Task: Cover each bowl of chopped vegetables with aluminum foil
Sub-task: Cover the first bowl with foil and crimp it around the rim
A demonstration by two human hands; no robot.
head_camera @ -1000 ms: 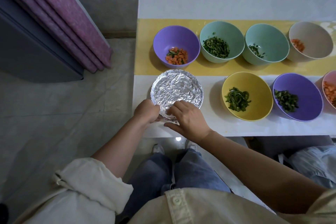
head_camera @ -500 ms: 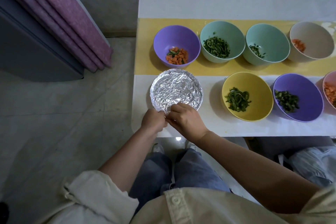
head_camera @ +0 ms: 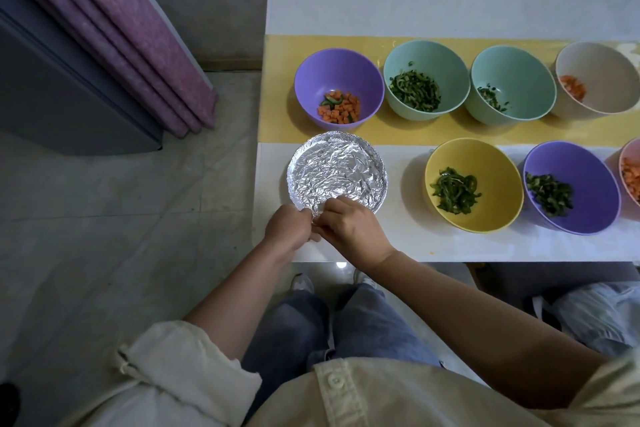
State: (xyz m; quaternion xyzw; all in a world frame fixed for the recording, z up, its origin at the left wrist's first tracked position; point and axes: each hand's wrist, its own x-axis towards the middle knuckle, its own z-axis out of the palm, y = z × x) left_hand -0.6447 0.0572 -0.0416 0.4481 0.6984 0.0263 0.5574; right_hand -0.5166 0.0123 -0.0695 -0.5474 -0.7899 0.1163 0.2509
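A: Head view, status?

B: Foil (head_camera: 337,177) sits over the near-left bowl on the bench (head_camera: 415,7), crimped round most of the rim. Left hand (head_camera: 287,227) and right hand (head_camera: 353,230) meet at the near edge. The fingers (head_camera: 332,206) of both are curled, pinching the foil lip there.

A: Step?

B: Looks like the last crimp on bowl one. Seven others in view are uncovered, e.g. purple bowl (head_camera: 332,69) just behind, yellow bowl (head_camera: 485,156) to the right.

A: Next?

B: Probably let go and fetch a fresh sheet. No roll visible in frame.
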